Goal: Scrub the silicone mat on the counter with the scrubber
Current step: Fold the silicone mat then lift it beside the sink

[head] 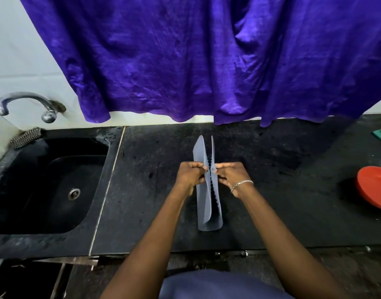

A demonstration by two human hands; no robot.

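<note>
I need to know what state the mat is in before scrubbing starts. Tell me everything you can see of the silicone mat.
The silicone mat is grey-blue, thin and flexible, folded lengthwise into a narrow trough whose two sides stand up from the black counter. Small nubs line its inner face. Its near end rests on the counter, curled shut; the far end splays open. The left hand pinches the left side, the right hand the right side.

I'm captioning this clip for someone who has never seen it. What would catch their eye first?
The big purple cloth hanging across the top, down to the back of the black counter. Next, mid-counter, the left hand and right hand pinching a grey silicone mat folded up on edge between them. At far right, a red bowl; at left, the dark sink.
</note>
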